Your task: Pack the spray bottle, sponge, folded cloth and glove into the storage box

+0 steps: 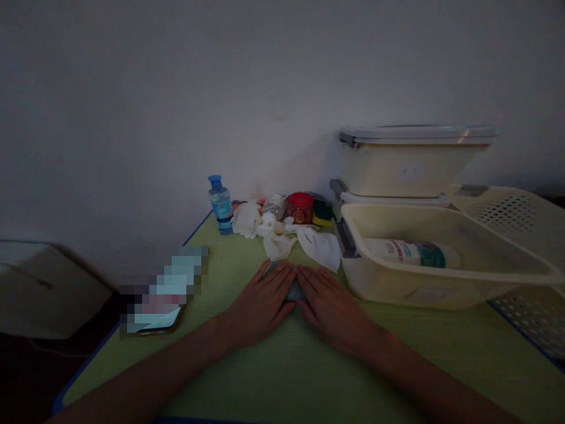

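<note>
- Cloth (296,292), or what looks like one, grey-green and textured, lies on the table (273,377) in the head view, mostly covered by both hands.
- Left hand (260,300) and right hand (329,300) rest palm down over it, fingers straight and unclenched, angled in so the fingertips nearly meet. Neither is wrapped round it; how hard they press, I cannot tell.
- With flat palms and no firm hold, the cloth could skid or bunch if one hand pushes more than the other.
- Its edges are largely hidden under the fingers, and the light is dim, so a crooked fold could go unnoticed.
- White cloths (323,244) lie just beyond the fingertips; a forward push could snag or drag them along.
- The bin (441,294) stands near the right hand. An outward sweep could bump it and roll the white bottle (406,253) lying inside; a harder shove might jar the stacked boxes (392,171) behind.
- The phone (172,288) lies near the table's left edge, beyond the left forearm. A wide elbow movement could nudge it over.
- The blue bottle (221,203) stands upright near the same edge, at the back. It looks top-heavy enough to tip if the clutter around the red tin (300,208) gets pushed sideways.
</note>
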{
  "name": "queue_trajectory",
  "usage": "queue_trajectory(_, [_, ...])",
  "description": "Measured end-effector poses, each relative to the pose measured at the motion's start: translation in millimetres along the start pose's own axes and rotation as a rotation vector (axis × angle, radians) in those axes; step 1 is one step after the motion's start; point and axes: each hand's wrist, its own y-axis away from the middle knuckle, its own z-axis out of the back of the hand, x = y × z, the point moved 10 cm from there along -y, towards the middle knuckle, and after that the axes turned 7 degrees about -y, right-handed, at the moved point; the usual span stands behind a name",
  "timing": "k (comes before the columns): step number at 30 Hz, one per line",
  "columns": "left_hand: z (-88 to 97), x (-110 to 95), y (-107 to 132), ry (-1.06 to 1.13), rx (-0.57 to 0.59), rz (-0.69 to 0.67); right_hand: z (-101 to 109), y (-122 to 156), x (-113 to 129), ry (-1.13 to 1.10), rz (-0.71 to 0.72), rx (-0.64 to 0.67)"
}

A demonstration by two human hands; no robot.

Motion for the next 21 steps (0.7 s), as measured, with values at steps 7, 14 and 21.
queue_trajectory(7, [-11.7, -1, 0, 0.001, 0.066, -0.005, -10, 5, -4, -0.092, 0.032, 0.045])
queue_trajectory(14, [-16.8, -2, 2, -0.006, 0.103, 0.003, -13, 4, -4, -0.111, -0.002, 0.120])
queue_trajectory(21, [-16.6, -1, 3, -0.042, 0.116, 0.001, -15, 4, -5, -0.108, -0.029, 0.162])
